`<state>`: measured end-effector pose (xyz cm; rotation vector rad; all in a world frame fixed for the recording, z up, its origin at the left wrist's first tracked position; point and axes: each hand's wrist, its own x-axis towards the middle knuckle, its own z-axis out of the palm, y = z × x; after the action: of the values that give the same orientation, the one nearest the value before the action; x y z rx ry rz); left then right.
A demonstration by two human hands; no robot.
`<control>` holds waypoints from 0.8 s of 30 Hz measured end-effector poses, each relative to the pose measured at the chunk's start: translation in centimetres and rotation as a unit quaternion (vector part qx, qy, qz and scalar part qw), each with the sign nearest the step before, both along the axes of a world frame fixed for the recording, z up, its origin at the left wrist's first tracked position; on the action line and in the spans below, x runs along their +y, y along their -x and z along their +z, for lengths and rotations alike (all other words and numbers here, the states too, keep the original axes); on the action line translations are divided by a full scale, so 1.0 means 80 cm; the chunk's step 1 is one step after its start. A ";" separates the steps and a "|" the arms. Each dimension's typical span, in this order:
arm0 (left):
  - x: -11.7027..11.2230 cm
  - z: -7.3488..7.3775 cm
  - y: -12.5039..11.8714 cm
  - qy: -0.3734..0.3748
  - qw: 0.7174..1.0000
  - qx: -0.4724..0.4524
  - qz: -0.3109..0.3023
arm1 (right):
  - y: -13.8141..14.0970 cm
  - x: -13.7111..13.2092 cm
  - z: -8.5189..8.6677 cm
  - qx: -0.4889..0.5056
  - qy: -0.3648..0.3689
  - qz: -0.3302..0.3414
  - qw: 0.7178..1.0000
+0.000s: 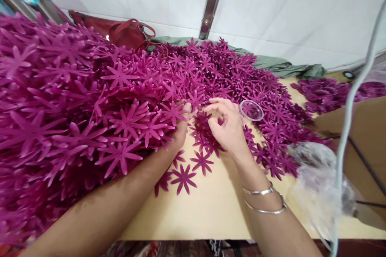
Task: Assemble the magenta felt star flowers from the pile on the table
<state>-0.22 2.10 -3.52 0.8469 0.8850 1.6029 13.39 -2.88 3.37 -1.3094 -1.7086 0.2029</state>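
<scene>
A large heap of magenta artificial flower pieces [120,120], each with several narrow petals, covers the left and back of the table. My left hand [181,128] reaches into the heap's right edge, its fingers mostly hidden by petals. Across a small gap, my right hand [227,124] is half curled, thumb apart from the forefinger, with nothing visible in it. One flower piece [196,100] lies between the fingertips of both hands; whether either touches it I cannot tell. Below the hands, a single flower piece [183,179] rests flat on the table. A clear round plastic lid [251,111] lies beside my right hand.
The pale table [211,213] ends at a front edge near me. Crumpled clear plastic [319,180] and a cardboard box [362,128] stand at right, behind a hanging pale cable [346,124]. A red bag [125,34] and green cloth [277,65] lie along the white wall.
</scene>
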 end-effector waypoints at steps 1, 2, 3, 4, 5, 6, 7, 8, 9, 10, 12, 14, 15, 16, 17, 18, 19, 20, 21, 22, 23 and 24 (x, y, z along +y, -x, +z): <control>0.000 0.002 -0.001 -0.006 1.000 0.001 -0.006 | 0.002 -0.001 0.000 -0.016 -0.026 -0.023 0.999; -0.002 0.005 -0.001 -0.011 1.000 0.001 -0.015 | 0.004 -0.001 0.000 -0.018 -0.044 -0.039 0.998; -0.004 0.009 -0.002 -0.017 1.000 0.000 -0.026 | 0.006 -0.001 -0.001 -0.015 -0.055 -0.050 0.997; -0.007 0.014 -0.003 -0.023 0.999 0.001 -0.037 | 0.007 -0.001 -0.003 -0.008 -0.062 -0.056 0.996; -0.010 0.018 -0.004 -0.030 0.998 0.003 -0.049 | 0.008 -0.001 -0.005 0.003 -0.061 -0.060 0.996; -0.013 0.023 -0.005 -0.036 0.998 0.005 -0.060 | 0.008 0.000 -0.007 0.018 -0.055 -0.060 0.996; -0.016 0.027 -0.006 -0.041 0.997 0.008 -0.070 | 0.007 0.001 -0.009 0.037 -0.045 -0.057 0.997; -0.019 0.030 -0.007 -0.045 0.996 0.010 -0.078 | 0.007 0.001 -0.011 0.058 -0.033 -0.051 0.996; -0.020 0.033 -0.007 -0.047 0.995 0.013 -0.083 | 0.006 0.002 -0.013 0.078 -0.021 -0.044 0.996; -0.021 0.035 -0.007 -0.048 0.995 0.016 -0.087 | 0.005 0.003 -0.014 0.091 -0.011 -0.038 0.995; -0.022 0.038 -0.007 -0.047 0.995 0.022 -0.089 | 0.005 0.003 -0.014 0.100 -0.006 -0.030 0.995; -0.023 0.039 -0.006 -0.045 0.995 0.028 -0.088 | 0.007 0.002 -0.012 0.101 -0.013 -0.026 0.994; -0.023 0.040 -0.005 -0.045 0.995 0.032 -0.087 | 0.008 0.002 -0.010 0.103 -0.017 -0.024 0.994; -0.023 0.041 -0.005 -0.045 0.995 0.035 -0.085 | 0.009 0.001 -0.009 0.108 -0.019 -0.022 0.994; -0.024 0.041 -0.004 -0.045 0.995 0.038 -0.084 | 0.010 0.000 -0.007 0.116 -0.017 -0.021 0.993; -0.024 0.041 -0.004 -0.046 0.995 0.040 -0.083 | 0.010 0.000 -0.006 0.126 -0.012 -0.019 0.992; -0.025 0.041 -0.003 -0.046 0.995 0.042 -0.083 | 0.009 0.000 -0.006 0.135 -0.004 -0.017 0.991; -0.025 0.041 -0.003 -0.045 0.995 0.041 -0.082 | 0.008 0.001 -0.006 0.146 0.005 -0.015 0.989; -0.025 0.039 -0.002 -0.044 0.995 0.040 -0.079 | 0.007 0.002 -0.006 0.159 0.017 -0.013 0.987; -0.024 0.038 -0.002 -0.043 0.996 0.037 -0.075 | 0.006 0.003 -0.006 0.173 0.030 -0.012 0.984; -0.023 0.036 -0.002 -0.040 0.996 0.033 -0.068 | 0.005 0.003 -0.007 0.188 0.044 -0.011 0.981; -0.023 0.034 -0.001 -0.038 0.997 0.029 -0.062 | 0.005 0.004 -0.007 0.203 0.056 -0.010 0.977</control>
<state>-0.11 0.29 -0.82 0.9864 0.8008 1.5183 12.99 -2.55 2.81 -1.2640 -1.3510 0.5255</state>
